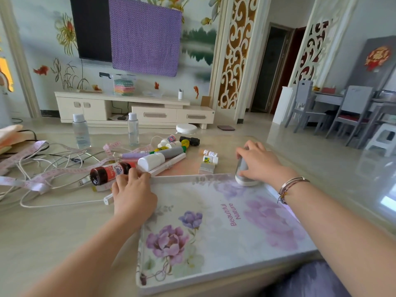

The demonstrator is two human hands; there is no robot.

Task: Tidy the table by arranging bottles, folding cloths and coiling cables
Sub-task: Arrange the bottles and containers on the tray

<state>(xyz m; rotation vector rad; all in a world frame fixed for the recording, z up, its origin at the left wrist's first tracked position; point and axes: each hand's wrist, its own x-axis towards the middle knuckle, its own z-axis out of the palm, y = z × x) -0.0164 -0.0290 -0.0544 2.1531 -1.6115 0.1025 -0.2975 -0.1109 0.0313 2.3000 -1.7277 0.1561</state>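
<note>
Right hand (260, 162) grips grey bottle (243, 171) upright in floral tray (214, 243) corner.

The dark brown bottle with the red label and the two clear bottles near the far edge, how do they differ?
The dark brown bottle lies on its side; the clear bottles stand upright. It is dark and red-labelled; they are see-through with pale caps. The left hand is beside it; nothing touches them.
</note>
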